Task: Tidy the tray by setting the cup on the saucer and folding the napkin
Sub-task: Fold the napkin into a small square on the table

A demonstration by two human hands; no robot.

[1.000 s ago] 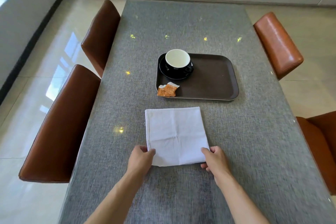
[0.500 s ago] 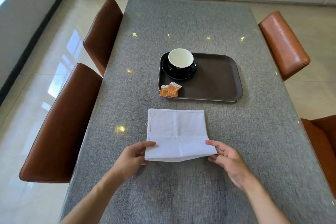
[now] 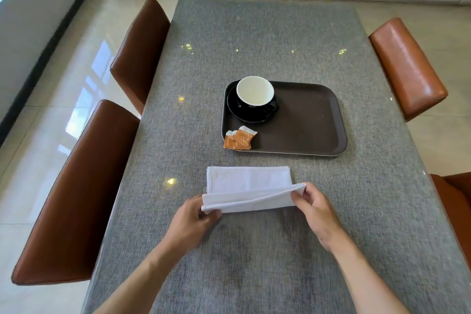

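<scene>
- White cloth napkin point(image 3: 248, 187) lies on the grey table point(image 3: 267, 41), just in front of the brown tray point(image 3: 305, 120); its near edge is raised off the table while the far half lies flat.
- Left hand point(image 3: 190, 222) pinches the raised edge at its left corner, thumb and fingers closed on the cloth.
- Right hand point(image 3: 317, 208) pinches the right corner the same way, a little higher than the left, so the lifted edge slopes slightly.
- Black cup point(image 3: 255, 93) with a white inside already sits upright on the black saucer point(image 3: 251, 115) in the tray's left part, so that half of the task looks done.
- Orange sachets point(image 3: 239, 138) lie at the tray's near-left corner, overlapping its rim.
- Step in hand, as I judge it: folding the napkin, with the near edge being carried over toward the far edge.
- Next move calls for laying the lifted edge down so both corners meet the far corners squarely, levelling the two hands first, then pressing the crease flat.
- Whether the folded napkin then belongs on the tray's bare right part cannot be told from here.
</scene>
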